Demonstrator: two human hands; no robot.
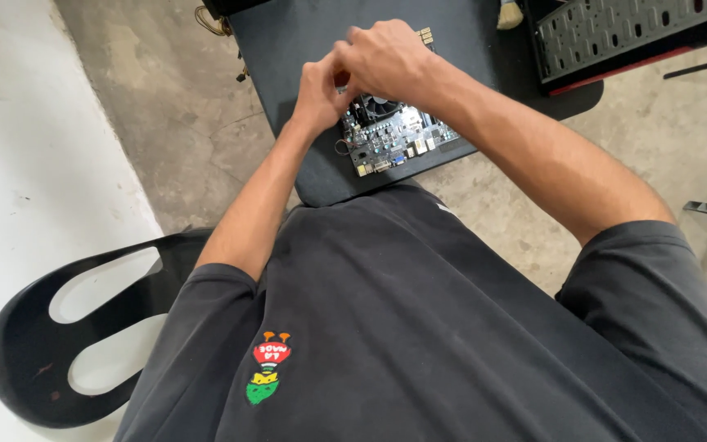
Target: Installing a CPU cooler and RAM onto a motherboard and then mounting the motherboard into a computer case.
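— Looking at that board (pixel 398 139), where exactly is it?

— Flat on the black table (pixel 304 41), near the edge closest to the person, with 1 corner close to the table's rim. Its fan (pixel 378 106) faces up, partly under the hands.

— And the hands?

— Both are over the far end of the board, pressed close together. The right hand (pixel 386 57) lies over the top with its fingers curled down; the left hand (pixel 321 90) comes in beside it, fingers bent toward the same spot. They touch or nearly touch each other. Whether either is pinching something small, I cannot tell: the fingers hide it.

— Anything else on the table?

— A black perforated metal panel (pixel 615 33) with a red edge sits at the far right, and a brush (pixel 509 15) tip shows just beside it at the top. Some yellow wires (pixel 210 20) hang off the far left corner.

— Around the person?

— Dark shirt, forearms bare. A black plastic chair (pixel 34 344) stands at their left against the pale wall, on a concrete floor (pixel 173 123).
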